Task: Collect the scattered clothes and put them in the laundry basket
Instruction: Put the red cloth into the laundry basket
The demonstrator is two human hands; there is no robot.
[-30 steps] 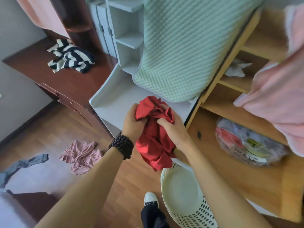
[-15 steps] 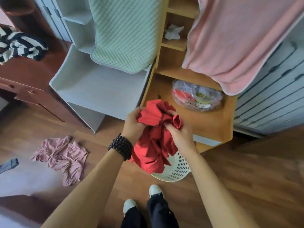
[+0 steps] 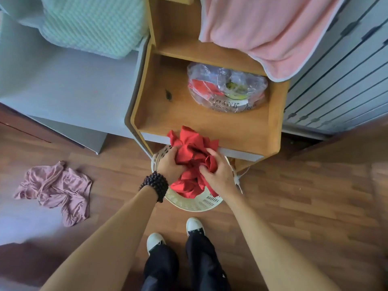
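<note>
Red cloth (image 3: pixel 194 156): plain bright red, crumpled into a loose bundle with many folds and peaks, no print seen. Held over the mouth of the basket (image 3: pixel 189 203), its lower end hanging down inside the rim.

Left hand (image 3: pixel 170 163), beaded bracelet (image 3: pixel 155 184) on the wrist, grip clenched on the bundle's left side. Right hand (image 3: pixel 218 175) grip clenched on a rolled fold at the bundle's right side. Both hands above the basket opening.

Basket: cream plastic, slotted wall, standing on the wood floor (image 3: pixel 294 196) just in front of the wooden shelf unit (image 3: pixel 210 122), far rim tucked under the shelf's front edge. The hands and cloth hide most of the inside.

Around: clear plastic bag (image 3: pixel 226 89) with mixed contents on the lower wooden shelf. Pink blanket (image 3: pixel 262 28) draped over the unit from above; green quilted blanket (image 3: pixel 94 26) over the grey shelf (image 3: pixel 63 91) to the left. Pink garment (image 3: pixel 56 191) lies crumpled on the floor, well apart to the left of the basket. White-toed shoes (image 3: pixel 195 225) and dark trousers just before the basket.

Orientation: the bundle's long axis runs from the upper peak near the shelf edge down toward the person, into the basket. Which end of the garment is which cannot be told.
</note>
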